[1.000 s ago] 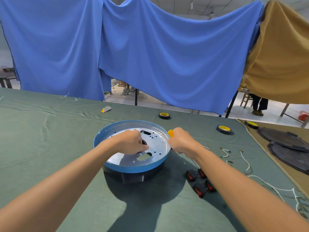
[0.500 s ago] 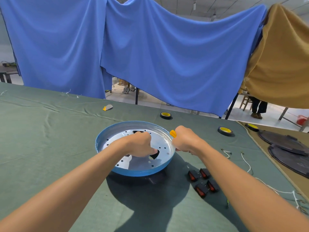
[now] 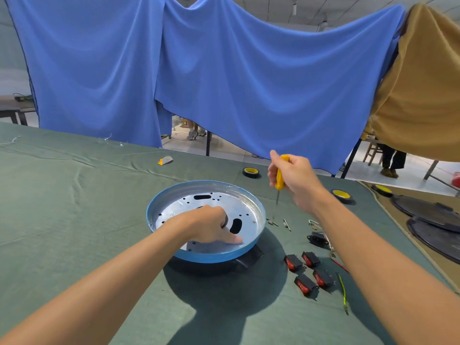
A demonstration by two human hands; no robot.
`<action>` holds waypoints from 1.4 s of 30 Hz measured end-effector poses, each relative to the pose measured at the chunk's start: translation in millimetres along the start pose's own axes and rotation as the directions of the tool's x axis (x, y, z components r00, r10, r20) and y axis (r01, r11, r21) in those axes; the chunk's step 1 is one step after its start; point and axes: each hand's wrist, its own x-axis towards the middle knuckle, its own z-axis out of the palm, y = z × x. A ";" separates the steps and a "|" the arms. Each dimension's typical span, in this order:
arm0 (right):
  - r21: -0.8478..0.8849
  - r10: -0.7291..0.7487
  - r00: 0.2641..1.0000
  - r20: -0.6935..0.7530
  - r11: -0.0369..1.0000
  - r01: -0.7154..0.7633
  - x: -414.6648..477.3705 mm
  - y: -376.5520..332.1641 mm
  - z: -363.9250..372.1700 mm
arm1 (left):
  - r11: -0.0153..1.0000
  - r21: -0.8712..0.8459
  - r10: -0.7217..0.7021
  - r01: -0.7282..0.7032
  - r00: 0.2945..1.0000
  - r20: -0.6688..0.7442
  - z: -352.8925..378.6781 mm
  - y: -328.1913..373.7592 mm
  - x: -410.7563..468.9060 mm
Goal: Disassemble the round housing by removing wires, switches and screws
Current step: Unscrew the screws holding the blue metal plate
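Observation:
The round housing (image 3: 159, 207) has a blue rim and a silver plate with holes, and it sits on the green cloth. My left hand (image 3: 211, 226) rests inside it, fingers curled into a hole in the plate and the thumb flat on the metal. My right hand (image 3: 296, 180) is raised beyond the housing's right edge and grips a yellow-handled screwdriver (image 3: 279, 179), its thin shaft pointing down. Several red rocker switches (image 3: 308, 271) lie to the right of the housing, beside a black socket (image 3: 317, 239), loose screws (image 3: 286, 224) and a yellow-green wire (image 3: 343, 292).
Tape rolls (image 3: 251, 172) (image 3: 341, 194) lie toward the far edge of the table. Dark round covers (image 3: 433, 220) are stacked at the right on brown cloth. A small yellow-grey tool (image 3: 166, 160) lies far left of the tape. Blue and tan sheets hang behind.
My right hand has lifted the screwdriver up and away from the housing's rim. The housing has turned under my left hand, and the camera has shifted.

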 end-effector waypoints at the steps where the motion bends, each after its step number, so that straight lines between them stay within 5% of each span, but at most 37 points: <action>1: 0.000 -0.026 1.000 0.016 1.000 0.026 0.7 -6.1 -1.5 | 1.000 0.000 -0.006 0.006 1.000 -0.005 0.5 1.7 -0.3; 6: -0.404 -0.208 0.974 0.090 0.886 0.226 -1.2 -17.3 -6.3 | 0.996 -0.024 -0.083 0.082 0.995 -0.050 5.3 12.1 0.3; 12: -0.583 -0.351 0.929 0.118 0.733 0.351 1.5 -6.5 -5.2 | 0.987 0.066 -0.139 0.146 0.985 -0.100 10.4 30.8 11.3; 22: -0.580 -0.312 0.940 0.135 0.745 0.330 14.9 11.0 4.0 | 0.960 0.241 -0.031 0.144 0.908 -0.418 4.8 19.3 20.7; 27: -0.600 -0.243 0.955 0.168 0.744 0.295 20.9 15.2 5.0 | 0.987 0.161 0.002 0.016 0.994 -0.110 8.9 -2.6 25.9; 36: -0.665 -0.081 0.980 0.180 0.725 0.182 31.2 1.4 7.6 | 0.985 0.172 -0.007 0.002 1.000 0.027 17.7 -6.2 27.7; 42: -0.850 0.203 0.924 0.323 0.492 0.189 48.5 -37.6 14.5 | 0.984 0.175 -0.006 0.000 0.999 0.035 18.4 -4.7 25.2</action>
